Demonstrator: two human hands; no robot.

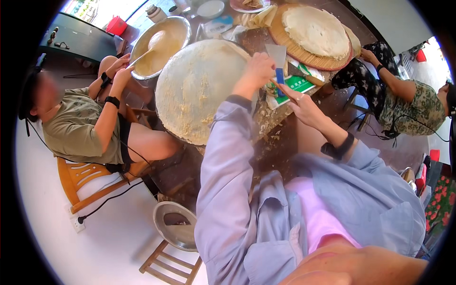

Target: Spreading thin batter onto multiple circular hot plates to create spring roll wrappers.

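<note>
A thin wooden stick point(284, 89) runs between my hands above the table's near edge. My left hand point(257, 71) is closed around its upper end, beside the right rim of a round griddle point(199, 89) coated with a thin pale layer. My right hand point(305, 108) grips its lower end. Partly behind the stick lies a scraper with a blue handle point(280, 76) and a wide metal blade. Another wooden-handled tool point(313, 79) rests on a green and white printed packet point(297, 85). Whether the stick belongs to a larger tool is hidden by my left hand.
At left, a seated person holds a ladle point(156, 41) in a metal basin of batter point(183, 32). Thin round flatbreads point(317, 32) lie on a woven mat point(281, 35); another person sits at right, a hand by its edge. Crumbs cover the table edge point(274, 115).
</note>
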